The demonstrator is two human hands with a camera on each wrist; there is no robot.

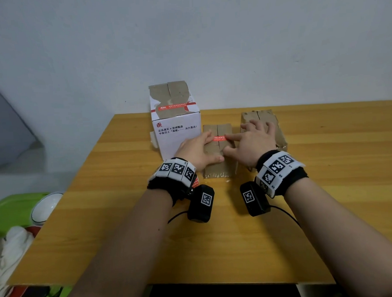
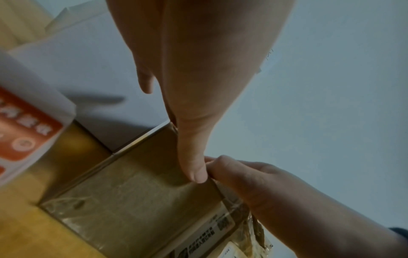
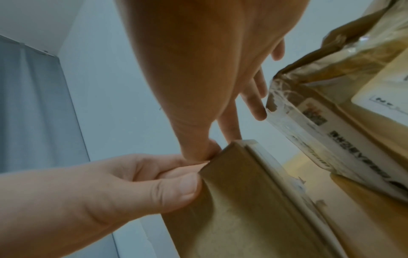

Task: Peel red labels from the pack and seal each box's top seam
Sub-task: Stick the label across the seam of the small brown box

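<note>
A small brown box (image 1: 218, 167) lies mid-table with a red label (image 1: 219, 138) stuck across its top seam. My left hand (image 1: 198, 148) lies flat on the box's left flap, its fingers reaching the label's left end. My right hand (image 1: 251, 142) presses its straight index finger on the label's right end, the other fingers spread. Both thumbs meet on the box's top near its front edge (image 2: 198, 176). The label pack (image 2: 26, 136) lies left of the box, mostly hidden under my left wrist in the head view.
A tall white box (image 1: 178, 135) with a red label (image 1: 172, 107) on top stands behind my left hand. A second brown box (image 1: 278, 130) lies behind my right hand. A green tub (image 1: 10, 212) sits off the table's left edge. The wall is close behind.
</note>
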